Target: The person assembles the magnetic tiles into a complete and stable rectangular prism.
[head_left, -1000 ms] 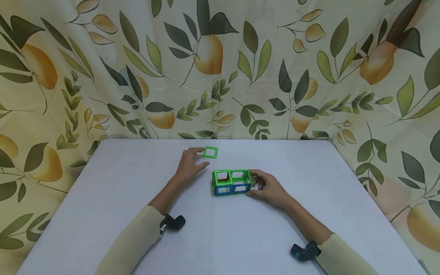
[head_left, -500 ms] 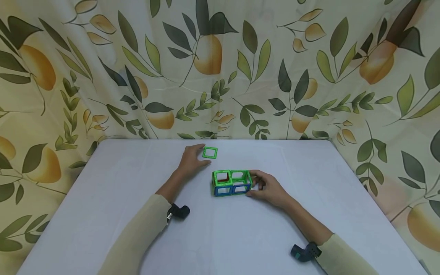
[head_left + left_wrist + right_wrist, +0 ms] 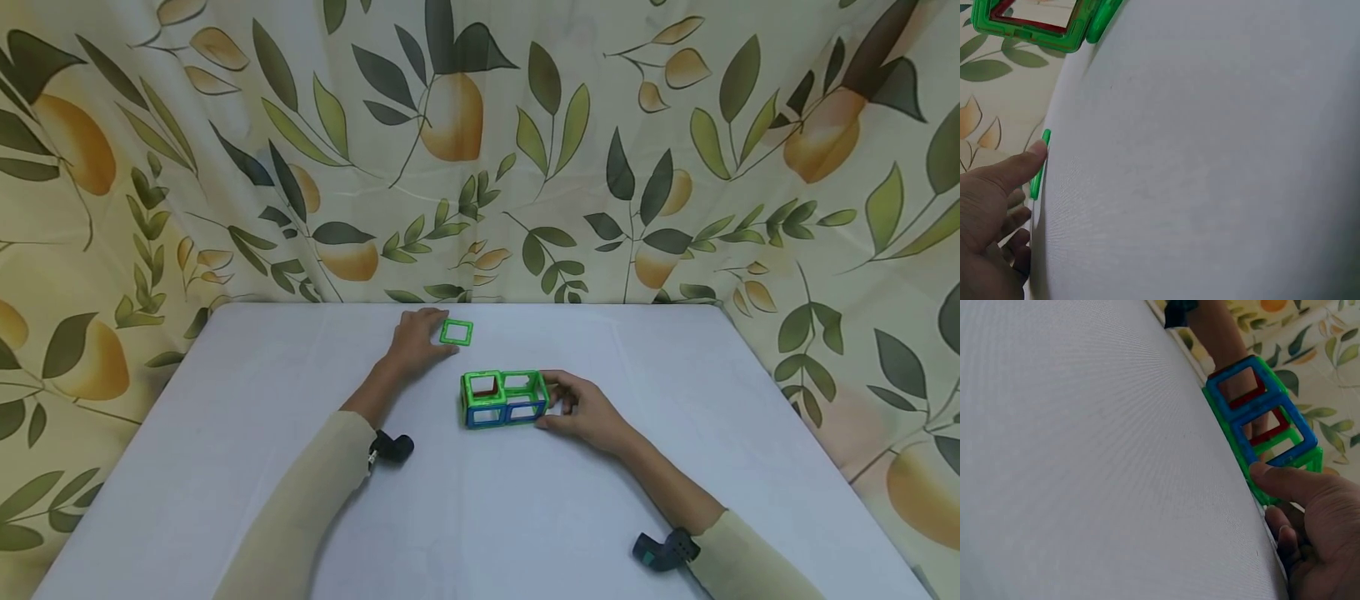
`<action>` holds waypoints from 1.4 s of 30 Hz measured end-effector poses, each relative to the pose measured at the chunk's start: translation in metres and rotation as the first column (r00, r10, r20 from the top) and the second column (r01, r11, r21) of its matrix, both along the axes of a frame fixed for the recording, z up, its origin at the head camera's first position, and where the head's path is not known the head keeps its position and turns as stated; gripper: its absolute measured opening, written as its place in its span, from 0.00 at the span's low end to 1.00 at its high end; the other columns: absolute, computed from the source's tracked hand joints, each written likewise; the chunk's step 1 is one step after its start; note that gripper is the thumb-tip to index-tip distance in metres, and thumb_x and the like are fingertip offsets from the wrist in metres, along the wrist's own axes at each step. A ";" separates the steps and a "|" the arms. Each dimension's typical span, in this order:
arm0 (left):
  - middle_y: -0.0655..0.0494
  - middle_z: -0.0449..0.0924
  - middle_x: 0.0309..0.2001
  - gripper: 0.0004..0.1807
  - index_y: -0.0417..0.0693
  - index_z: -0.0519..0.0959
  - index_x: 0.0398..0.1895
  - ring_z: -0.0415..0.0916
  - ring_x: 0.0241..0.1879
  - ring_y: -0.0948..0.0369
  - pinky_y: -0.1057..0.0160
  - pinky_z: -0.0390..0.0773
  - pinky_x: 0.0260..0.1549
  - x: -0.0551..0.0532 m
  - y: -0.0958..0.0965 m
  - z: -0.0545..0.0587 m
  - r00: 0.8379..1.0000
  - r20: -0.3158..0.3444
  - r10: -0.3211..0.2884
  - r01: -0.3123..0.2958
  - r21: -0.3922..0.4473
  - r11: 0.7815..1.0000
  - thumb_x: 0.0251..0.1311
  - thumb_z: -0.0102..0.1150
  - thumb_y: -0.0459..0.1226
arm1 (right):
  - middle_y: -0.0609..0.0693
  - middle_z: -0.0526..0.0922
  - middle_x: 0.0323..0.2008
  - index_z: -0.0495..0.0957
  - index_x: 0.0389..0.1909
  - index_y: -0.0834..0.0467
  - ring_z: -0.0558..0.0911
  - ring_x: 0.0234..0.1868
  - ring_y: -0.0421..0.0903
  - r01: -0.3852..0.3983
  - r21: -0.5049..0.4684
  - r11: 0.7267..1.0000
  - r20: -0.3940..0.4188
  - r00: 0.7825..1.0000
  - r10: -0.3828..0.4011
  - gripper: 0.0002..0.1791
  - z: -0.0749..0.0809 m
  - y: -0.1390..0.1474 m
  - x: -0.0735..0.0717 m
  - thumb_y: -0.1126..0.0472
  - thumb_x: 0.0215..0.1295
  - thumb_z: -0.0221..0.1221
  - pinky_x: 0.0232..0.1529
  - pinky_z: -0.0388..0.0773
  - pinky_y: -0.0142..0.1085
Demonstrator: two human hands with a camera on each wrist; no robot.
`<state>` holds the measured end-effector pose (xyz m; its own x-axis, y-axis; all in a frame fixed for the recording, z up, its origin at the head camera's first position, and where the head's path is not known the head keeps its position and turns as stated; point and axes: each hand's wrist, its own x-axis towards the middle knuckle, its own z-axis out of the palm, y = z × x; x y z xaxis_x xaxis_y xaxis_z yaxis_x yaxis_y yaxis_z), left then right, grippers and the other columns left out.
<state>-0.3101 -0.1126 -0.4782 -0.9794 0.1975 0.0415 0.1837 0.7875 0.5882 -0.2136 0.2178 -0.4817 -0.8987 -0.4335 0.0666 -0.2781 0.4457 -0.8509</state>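
A green square magnetic tile lies flat near the far edge of the table. My left hand is at its left side, thumb and forefinger spread around it. In the left wrist view the thumb overlaps the thin edge of that tile. Nearer to me stands a box of magnetic tiles, green on top, blue along the front, with some red inside. My right hand grips the right end of this box, its thumb on the front corner in the right wrist view and the forefinger at the back.
A white cloth covers the table. Behind it hangs a curtain printed with fruit and leaves. Black wrist cameras sit on the left wrist and the right wrist.
My left hand has moved slightly away from me, and its thumb and forefinger now reach around the single green tile. The right hand and the tile box stay in place.
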 end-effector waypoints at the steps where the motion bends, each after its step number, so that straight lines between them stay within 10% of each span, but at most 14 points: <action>1: 0.48 0.65 0.77 0.42 0.48 0.69 0.78 0.58 0.73 0.45 0.44 0.63 0.69 -0.001 0.000 0.001 1.000 -0.003 -0.006 0.006 -0.016 1.000 0.64 0.74 0.51 | 0.50 0.82 0.39 0.76 0.69 0.58 0.75 0.35 0.49 0.001 -0.001 1.000 0.001 1.000 -0.001 0.40 0.000 0.000 0.000 0.65 0.54 0.79 0.35 0.72 0.33; 12: 0.46 0.66 0.73 0.38 0.49 0.72 0.76 0.59 0.70 0.44 0.45 0.66 0.65 -0.005 -0.004 0.003 0.998 -0.026 -0.060 0.055 -0.140 0.989 0.68 0.69 0.53 | 0.51 0.82 0.39 0.76 0.69 0.59 0.75 0.35 0.49 -0.016 -0.018 1.000 -0.005 1.000 0.016 0.39 -0.001 -0.001 0.002 0.65 0.55 0.78 0.35 0.72 0.33; 26: 0.48 0.76 0.67 0.30 0.46 0.83 0.63 0.65 0.66 0.47 0.48 0.67 0.66 -0.001 -0.009 -0.009 0.998 -0.060 0.019 -0.010 0.141 0.990 0.60 0.77 0.48 | 0.51 0.82 0.39 0.76 0.69 0.58 0.75 0.36 0.50 -0.019 -0.018 1.000 -0.007 1.000 0.019 0.39 -0.002 -0.002 0.001 0.65 0.56 0.79 0.36 0.72 0.33; 42: 0.47 0.81 0.59 0.29 0.42 0.84 0.58 0.75 0.59 0.48 0.48 0.74 0.59 0.014 -0.003 0.003 0.995 -0.096 0.022 0.009 0.306 0.952 0.58 0.80 0.47 | 0.50 0.83 0.39 0.77 0.68 0.57 0.75 0.36 0.50 -0.010 -0.015 1.000 -0.023 1.000 0.010 0.39 -0.002 0.000 -0.001 0.65 0.54 0.80 0.36 0.72 0.33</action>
<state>-0.2965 -0.1158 -0.4756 -0.9689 0.1538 0.1937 0.2471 0.5739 0.7807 -0.2144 0.2181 -0.4836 -0.8925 -0.4413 0.0934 -0.3016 0.4298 -0.8511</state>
